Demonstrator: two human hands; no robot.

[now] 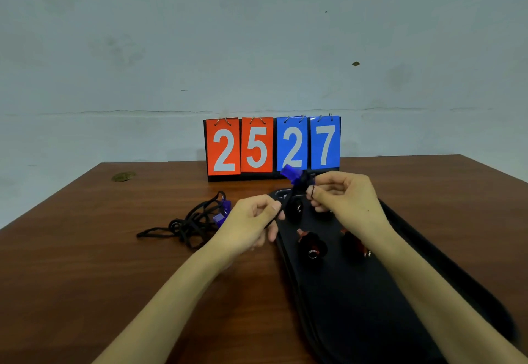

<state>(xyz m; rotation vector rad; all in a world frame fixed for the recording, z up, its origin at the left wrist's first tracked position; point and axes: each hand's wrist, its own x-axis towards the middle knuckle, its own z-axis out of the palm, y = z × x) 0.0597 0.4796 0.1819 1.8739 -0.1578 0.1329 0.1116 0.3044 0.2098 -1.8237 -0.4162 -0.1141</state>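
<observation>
**Head view: blue whistle held up between two grips**

The right grip (pixel 340 195) is clenched on a black cord (pixel 287 199), pinching it just below the blue whistle (pixel 291 173). The whistle sticks up above and to the left of the right grip's fingertips. The cord slants down to the left grip (pixel 254 218), which pinches it between thumb and forefinger. Both grips hover above the far end of a black tray (pixel 371 306). Two red whistles (pixel 310 242) lie in the tray below the right grip. Left of the left grip, a heap of black cords (pixel 194 220) lies on the worktop (pixel 114 249). Beyond both grips stands a flip scoreboard (pixel 273 146) reading 25 27.
</observation>
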